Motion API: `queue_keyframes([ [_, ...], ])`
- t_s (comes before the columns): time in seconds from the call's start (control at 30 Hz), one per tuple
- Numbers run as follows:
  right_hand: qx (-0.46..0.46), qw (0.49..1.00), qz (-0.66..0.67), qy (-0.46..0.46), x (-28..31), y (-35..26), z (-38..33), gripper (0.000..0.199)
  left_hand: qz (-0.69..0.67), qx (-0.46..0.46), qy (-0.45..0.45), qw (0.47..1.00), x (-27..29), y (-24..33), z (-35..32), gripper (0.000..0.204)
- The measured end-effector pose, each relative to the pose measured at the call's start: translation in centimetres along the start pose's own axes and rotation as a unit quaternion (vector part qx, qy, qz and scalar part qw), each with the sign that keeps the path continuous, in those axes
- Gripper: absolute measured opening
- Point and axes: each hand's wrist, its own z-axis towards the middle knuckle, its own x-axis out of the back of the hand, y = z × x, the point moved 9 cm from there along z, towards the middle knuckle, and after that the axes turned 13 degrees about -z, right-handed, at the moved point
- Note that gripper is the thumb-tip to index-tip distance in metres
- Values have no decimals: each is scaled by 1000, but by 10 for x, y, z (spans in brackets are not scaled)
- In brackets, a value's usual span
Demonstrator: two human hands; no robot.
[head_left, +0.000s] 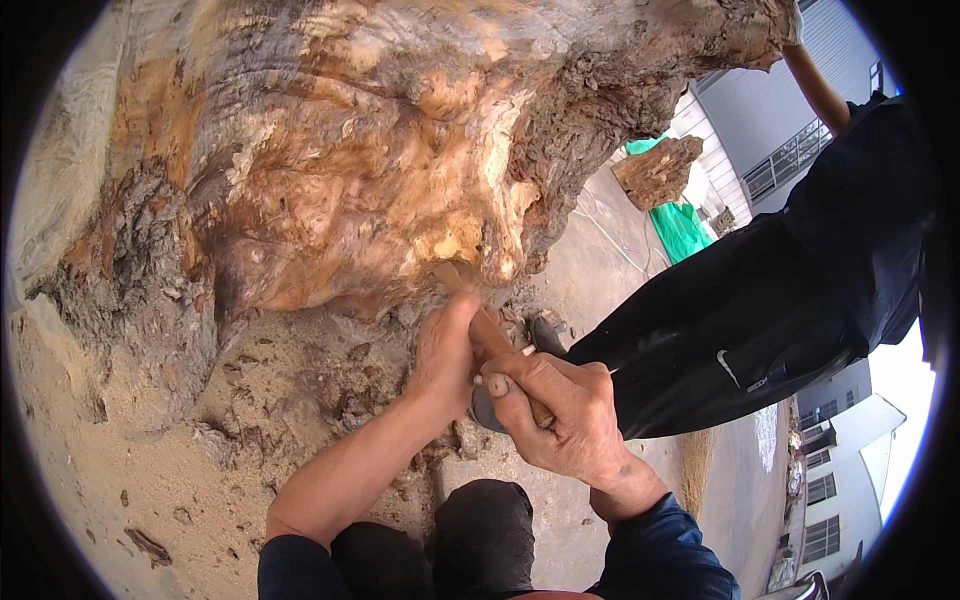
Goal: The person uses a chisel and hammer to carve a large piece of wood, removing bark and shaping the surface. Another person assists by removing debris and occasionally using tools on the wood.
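Right hand [560, 415] is clenched around the wooden tool handle [490, 335]; left hand [445, 355] has fingers together, steadying it. Tool tip meets the stump's [340, 150] pale underside. Advise shallow, controlled strokes. Beyond, another person's dark-clad legs [740, 320] stand near.

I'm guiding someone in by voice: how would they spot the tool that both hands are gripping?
Find the huge weathered tree stump filling the upper left. Below its pale, freshly cut orange patch, the left hand and right hand meet. The wooden-handled tool runs between them up to the stump: smooth, straight and reddish-brown, unlike the rough bark and chips around it.
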Motion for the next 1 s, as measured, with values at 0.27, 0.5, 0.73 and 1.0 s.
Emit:
queue_keyframes([
  [0.27, -220, 864, 451, -30, -34, 43, -69, 58, 315, -182, -99, 926, -64, 29, -35, 47],
  [0.5, -383, 749, 539, 47, -80, 110, -95, 18, 638, -302, -92, 702, -84, 20, -18, 37],
  [0.73, -421, 685, 594, 26, -119, 153, -96, 27, 746, -539, -127, 370, -132, 30, 7, 35],
  [1.0, -399, 550, 733, 25, -149, 166, -71, 25, 806, -531, -91, 245, -113, 7, 34, 38],
])
